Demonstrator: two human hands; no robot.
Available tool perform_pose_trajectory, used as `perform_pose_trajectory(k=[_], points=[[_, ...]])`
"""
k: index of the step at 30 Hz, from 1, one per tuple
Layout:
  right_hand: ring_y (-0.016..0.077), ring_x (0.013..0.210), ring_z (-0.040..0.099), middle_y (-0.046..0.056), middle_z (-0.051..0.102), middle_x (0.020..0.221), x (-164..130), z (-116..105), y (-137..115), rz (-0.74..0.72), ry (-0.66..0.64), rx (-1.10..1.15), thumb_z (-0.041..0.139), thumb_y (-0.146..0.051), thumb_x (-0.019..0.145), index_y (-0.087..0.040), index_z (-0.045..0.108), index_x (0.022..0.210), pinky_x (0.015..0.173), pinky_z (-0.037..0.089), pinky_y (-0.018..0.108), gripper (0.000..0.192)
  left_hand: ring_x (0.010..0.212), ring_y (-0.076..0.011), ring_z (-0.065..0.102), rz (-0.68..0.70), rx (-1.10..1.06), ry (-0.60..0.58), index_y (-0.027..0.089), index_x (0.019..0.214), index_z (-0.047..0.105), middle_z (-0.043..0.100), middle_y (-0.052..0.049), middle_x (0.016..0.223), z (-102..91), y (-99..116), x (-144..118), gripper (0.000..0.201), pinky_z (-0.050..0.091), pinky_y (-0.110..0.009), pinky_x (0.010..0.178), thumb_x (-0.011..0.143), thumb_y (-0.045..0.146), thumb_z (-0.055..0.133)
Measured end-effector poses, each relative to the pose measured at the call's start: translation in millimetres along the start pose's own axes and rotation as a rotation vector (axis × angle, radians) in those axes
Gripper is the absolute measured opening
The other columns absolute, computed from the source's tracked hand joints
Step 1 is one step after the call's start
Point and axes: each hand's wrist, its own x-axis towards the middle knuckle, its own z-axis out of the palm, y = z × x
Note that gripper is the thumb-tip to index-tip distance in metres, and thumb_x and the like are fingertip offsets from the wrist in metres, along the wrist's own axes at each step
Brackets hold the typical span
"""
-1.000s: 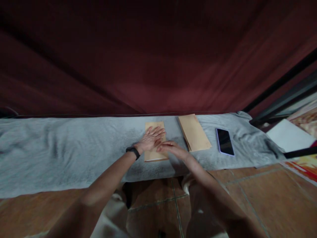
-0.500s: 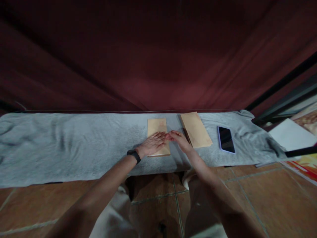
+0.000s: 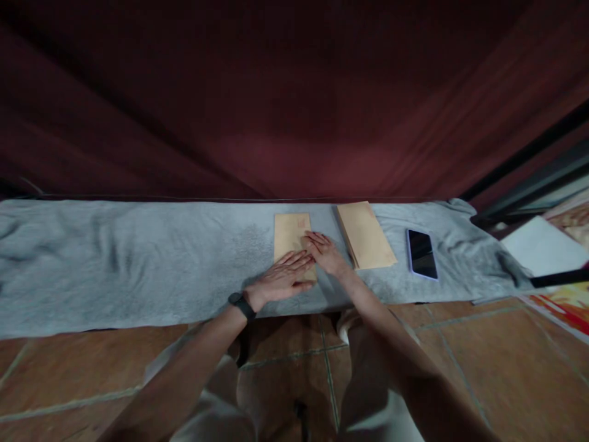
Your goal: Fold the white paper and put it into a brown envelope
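A tan paper envelope (image 3: 288, 230) with faint reddish print near its top right lies on a grey cloth. My left hand (image 3: 281, 277), with a dark watch on the wrist, rests flat across the envelope's lower half, fingers stretched out. On the envelope's right edge lies my right hand (image 3: 323, 250), its fingers extended and their tips close to the left fingertips. Both hands cover part of the envelope. Just right of my right hand is a stack of similar tan envelopes (image 3: 367, 236), set at a slant.
A phone (image 3: 422, 254) in a lilac case lies right of the stack. The grey cloth (image 3: 138, 264) covers a long narrow surface before a dark red curtain (image 3: 294, 123). A white sheet (image 3: 545, 247) is at far right. Tiled floor (image 3: 92, 368) shows below.
My left hand has slid a little lower on the envelope. My right hand has flattened, its fingers now stretched out over the right edge. The view has shifted slightly.
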Motion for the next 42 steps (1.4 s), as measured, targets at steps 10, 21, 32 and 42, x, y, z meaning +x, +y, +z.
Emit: perform_pose_trajectory(k=[10,21,32,42], points=[[0.0240,0.153,0.027,0.005,0.034,0.164,-2,4,4,-0.009,-0.052,-0.229,0.029,-0.040,0.106,-0.025,0.044,0.152,0.126,0.019,0.048,0.051,0.156,-0.0210,0.013,-0.035,0.043,0.049,0.014,0.158,0.026,0.024,-0.013,0.166,13.0,19,-10,0.069,0.004,-0.041,0.127,0.103,0.057,0.027],[0.0271,0.152,0.027,0.009,0.032,0.164,16,10,1,0.060,0.014,-0.305,0.032,-0.038,0.105,-0.019,0.037,0.156,0.125,0.016,0.051,0.055,0.155,-0.0180,0.020,-0.035,0.043,0.046,0.017,0.157,0.031,0.030,-0.009,0.165,8.8,24,-10,0.057,0.007,-0.038,0.127,0.106,0.042,0.026],[0.0220,0.143,0.045,0.009,0.051,0.153,-10,-2,7,-0.088,-0.044,-0.119,0.038,-0.025,0.099,-0.019,0.054,0.145,0.122,0.034,0.046,0.049,0.148,-0.0236,0.038,-0.085,0.097,0.122,0.012,0.147,0.045,0.048,-0.017,0.153,19.1,41,-5,0.047,0.030,-0.041,0.120,0.104,0.021,0.029],[0.0221,0.145,0.041,0.008,0.047,0.156,-29,-14,4,-0.101,-0.140,0.040,0.045,-0.032,0.100,-0.024,0.053,0.145,0.122,0.032,0.047,0.046,0.135,-0.0197,0.052,-0.119,-0.259,0.331,0.022,0.131,0.058,0.061,-0.007,0.140,16.4,23,-12,0.032,0.042,-0.039,0.115,0.104,0.029,0.042]])
